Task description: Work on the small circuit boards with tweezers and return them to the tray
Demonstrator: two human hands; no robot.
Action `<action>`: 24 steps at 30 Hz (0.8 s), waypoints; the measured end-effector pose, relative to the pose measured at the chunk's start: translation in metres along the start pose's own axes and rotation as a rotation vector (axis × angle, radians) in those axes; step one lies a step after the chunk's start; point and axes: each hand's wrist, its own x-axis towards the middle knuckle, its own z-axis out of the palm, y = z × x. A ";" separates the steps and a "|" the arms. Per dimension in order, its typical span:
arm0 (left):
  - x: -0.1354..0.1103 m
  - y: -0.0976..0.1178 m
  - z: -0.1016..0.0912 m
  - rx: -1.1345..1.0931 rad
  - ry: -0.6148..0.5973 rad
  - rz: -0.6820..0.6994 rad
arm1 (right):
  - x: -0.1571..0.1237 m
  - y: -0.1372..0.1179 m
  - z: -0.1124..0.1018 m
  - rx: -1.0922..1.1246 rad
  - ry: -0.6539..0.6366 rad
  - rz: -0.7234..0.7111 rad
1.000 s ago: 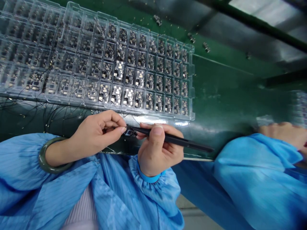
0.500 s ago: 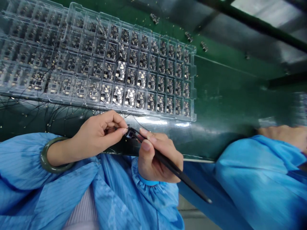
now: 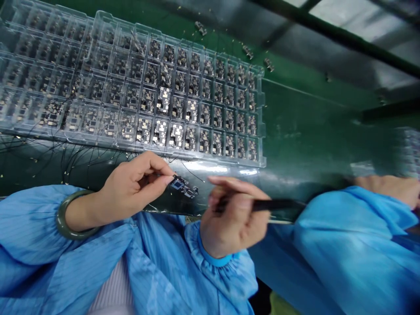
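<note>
Between thumb and forefinger, my left hand (image 3: 138, 186) pinches one end of a small dark circuit board (image 3: 183, 186). The board is tilted, its chip side facing up, just above the table's front edge. To the right of it, my right hand (image 3: 238, 214) is wrapped round black tweezers (image 3: 274, 204), smeared by motion. Their tips are hidden among my fingers, and they are apart from the board. Beyond both hands lies a clear plastic tray (image 3: 229, 161) whose compartments hold many similar boards.
Thin black wires (image 3: 75, 153) lie scattered along the tray's front edge at left. Several small metal parts (image 3: 201, 28) sit on the green table (image 3: 295, 127) behind the tray. A co-worker's blue sleeve (image 3: 354, 236) and hand (image 3: 387, 188) are at right.
My right hand has drawn the tweezers away from the board to the right and turned them nearly level. The board shows more fully in my left hand, which stays in place.
</note>
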 end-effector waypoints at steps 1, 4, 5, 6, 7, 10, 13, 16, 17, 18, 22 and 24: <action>0.000 0.000 0.000 -0.004 0.002 0.006 | -0.002 0.000 -0.003 -0.043 -0.145 0.023; -0.001 -0.001 0.000 -0.013 -0.023 0.001 | -0.005 0.002 -0.008 -0.126 -0.379 -0.012; -0.001 0.000 0.001 -0.026 -0.041 -0.008 | -0.006 0.002 -0.009 -0.122 -0.387 -0.037; -0.002 0.000 0.000 -0.045 -0.059 -0.017 | -0.006 0.003 -0.009 -0.110 -0.382 -0.065; -0.002 0.000 0.000 -0.065 -0.071 -0.025 | -0.006 0.003 -0.009 -0.100 -0.384 -0.097; -0.002 0.001 -0.001 -0.090 -0.063 -0.010 | -0.004 0.002 -0.010 -0.094 -0.454 -0.230; -0.001 0.001 -0.002 -0.068 -0.042 0.037 | -0.002 0.002 -0.013 -0.125 -0.497 -0.330; -0.002 0.001 -0.002 -0.083 -0.056 0.062 | -0.002 0.002 -0.014 -0.147 -0.455 -0.389; -0.002 0.001 -0.002 -0.101 -0.061 0.059 | -0.003 0.003 -0.015 -0.155 -0.432 -0.408; -0.002 0.001 -0.002 -0.117 -0.062 0.053 | -0.003 0.003 -0.015 -0.166 -0.413 -0.431; 0.000 0.004 -0.003 -0.110 -0.069 0.032 | -0.006 0.005 -0.017 -0.217 -0.406 -0.516; 0.002 0.005 -0.003 -0.141 -0.106 0.012 | -0.006 0.005 -0.018 -0.243 -0.420 -0.519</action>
